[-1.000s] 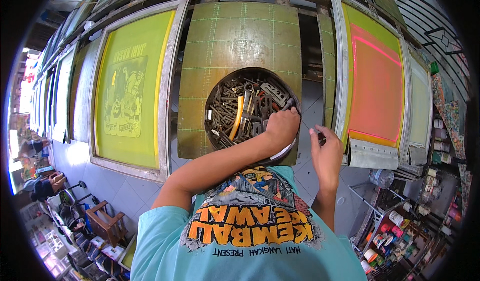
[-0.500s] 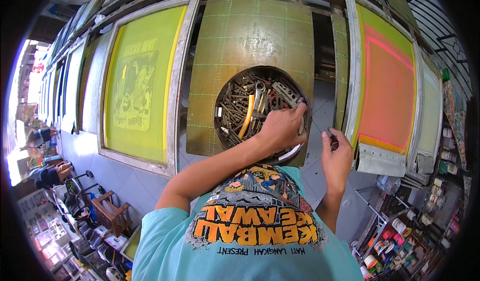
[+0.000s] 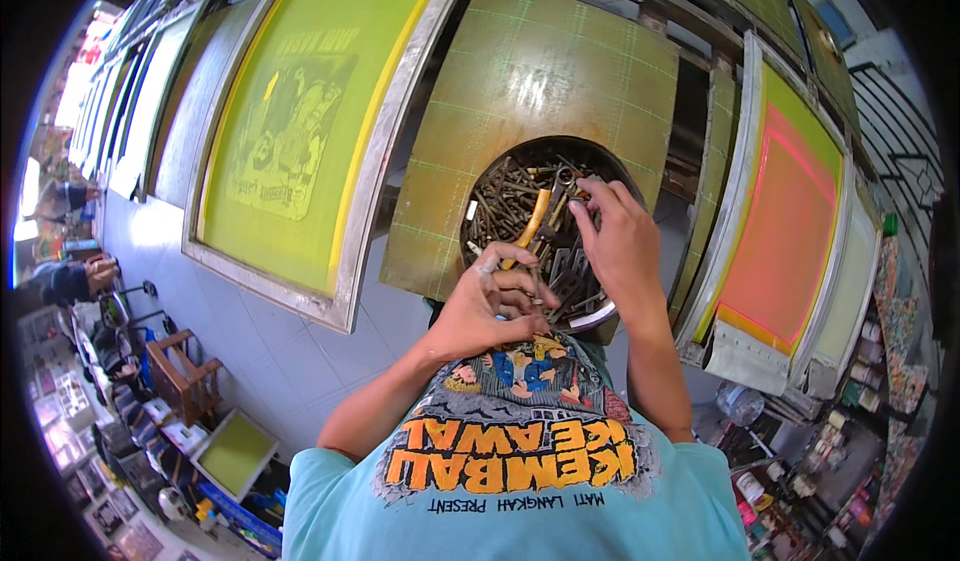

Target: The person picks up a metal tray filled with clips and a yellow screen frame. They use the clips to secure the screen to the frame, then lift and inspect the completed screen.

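left hand [image 3: 487, 308] drawn back; right hand [image 3: 620, 239] now seemingly inside the tub [image 3: 592, 153]

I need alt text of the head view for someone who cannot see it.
A left hand and a right hand reach over a round dark container of jumbled metal parts on a green board between a yellow framed screen and a pink-and-yellow one.
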Tool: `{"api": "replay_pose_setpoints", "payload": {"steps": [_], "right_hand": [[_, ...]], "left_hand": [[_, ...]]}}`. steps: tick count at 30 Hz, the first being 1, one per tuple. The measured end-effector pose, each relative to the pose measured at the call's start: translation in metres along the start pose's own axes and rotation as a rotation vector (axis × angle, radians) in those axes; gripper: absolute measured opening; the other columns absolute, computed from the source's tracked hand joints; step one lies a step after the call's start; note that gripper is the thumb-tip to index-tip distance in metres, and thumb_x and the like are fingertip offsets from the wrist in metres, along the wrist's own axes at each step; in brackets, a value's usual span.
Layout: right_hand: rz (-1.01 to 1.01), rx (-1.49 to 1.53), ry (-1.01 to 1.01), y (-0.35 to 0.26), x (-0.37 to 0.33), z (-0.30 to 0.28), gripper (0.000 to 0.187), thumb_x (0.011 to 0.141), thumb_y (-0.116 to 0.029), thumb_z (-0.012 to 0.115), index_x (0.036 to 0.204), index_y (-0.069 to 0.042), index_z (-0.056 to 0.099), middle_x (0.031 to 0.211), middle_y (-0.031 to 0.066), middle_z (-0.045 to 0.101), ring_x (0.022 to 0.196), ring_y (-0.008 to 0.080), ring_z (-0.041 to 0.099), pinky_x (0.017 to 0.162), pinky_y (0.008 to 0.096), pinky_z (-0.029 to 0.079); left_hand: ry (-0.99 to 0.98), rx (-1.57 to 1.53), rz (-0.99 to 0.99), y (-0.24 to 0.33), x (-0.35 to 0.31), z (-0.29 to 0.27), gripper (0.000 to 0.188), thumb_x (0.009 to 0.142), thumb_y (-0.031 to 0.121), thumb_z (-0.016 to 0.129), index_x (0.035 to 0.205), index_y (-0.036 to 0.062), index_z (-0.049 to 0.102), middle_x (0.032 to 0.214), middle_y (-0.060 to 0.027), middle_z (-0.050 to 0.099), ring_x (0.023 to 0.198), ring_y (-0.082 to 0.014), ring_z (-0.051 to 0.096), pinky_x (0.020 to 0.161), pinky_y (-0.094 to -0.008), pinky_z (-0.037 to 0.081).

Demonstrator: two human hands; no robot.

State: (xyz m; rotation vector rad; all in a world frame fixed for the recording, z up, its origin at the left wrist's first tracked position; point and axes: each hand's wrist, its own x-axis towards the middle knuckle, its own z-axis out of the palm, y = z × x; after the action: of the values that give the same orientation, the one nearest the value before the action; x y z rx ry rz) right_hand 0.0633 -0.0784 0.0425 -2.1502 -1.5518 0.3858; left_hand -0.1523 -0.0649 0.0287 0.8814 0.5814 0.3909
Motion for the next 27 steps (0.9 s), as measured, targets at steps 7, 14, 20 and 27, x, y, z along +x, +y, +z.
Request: {"api": "replay_pose_setpoints", "payload": {"steps": [7, 14, 20, 27], "right_hand": [[-0.033, -0.179, 0.003, 0.011, 0.031, 0.022, 0.027, 0.091, -0.011, 0.060, 0.117, -0.009, 0.066, 0.098, 0.0139, 0.060, 0.096, 0.0332, 0.062, 0.079, 0.0446, 0.052], [-0.212, -0.197, -0.108, 0.002, 0.015, 0.037, 0.029, 0.089, -0.025, 0.068, 0.112, -0.008, 0.068, 0.095, 0.0137, 0.049, 0.093, 0.0313, 0.055, 0.076, 0.0427, 0.050], [-0.255, -0.213, -0.086, 0.010, -0.006, 0.031, 0.029, 0.083, -0.013, 0.068, 0.112, -0.008, 0.070, 0.098, 0.0142, 0.048, 0.096, 0.0315, 0.053, 0.078, 0.0414, 0.049], [-0.183, -0.137, -0.116, 0.013, -0.003, 0.023, 0.026, 0.081, -0.006, 0.067, 0.106, -0.009, 0.072, 0.099, 0.0133, 0.049, 0.099, 0.0312, 0.053, 0.081, 0.0416, 0.048]], "left_hand": [[0.265, -0.325, -0.059, 0.000, -0.027, -0.009, 0.053, 0.092, -0.002, 0.057, 0.138, 0.0082, 0.033, 0.116, -0.0181, 0.060, 0.098, -0.0254, 0.067, 0.074, -0.0339, 0.058], [0.420, -0.170, -0.035, 0.007, -0.024, -0.020, 0.034, 0.104, 0.012, 0.047, 0.135, 0.0022, 0.038, 0.113, -0.0171, 0.064, 0.090, -0.0239, 0.069, 0.074, -0.0322, 0.057], [0.489, 0.976, 0.005, 0.023, 0.024, -0.010, 0.032, 0.092, 0.014, 0.056, 0.124, 0.0093, 0.058, 0.074, -0.0147, 0.068, 0.069, -0.0257, 0.068, 0.064, -0.0411, 0.052], [0.249, 1.569, -0.014, 0.006, 0.081, -0.025, 0.043, 0.084, 0.018, 0.059, 0.127, 0.0116, 0.053, 0.068, -0.0212, 0.065, 0.069, -0.0401, 0.067, 0.064, -0.0527, 0.053]]}}
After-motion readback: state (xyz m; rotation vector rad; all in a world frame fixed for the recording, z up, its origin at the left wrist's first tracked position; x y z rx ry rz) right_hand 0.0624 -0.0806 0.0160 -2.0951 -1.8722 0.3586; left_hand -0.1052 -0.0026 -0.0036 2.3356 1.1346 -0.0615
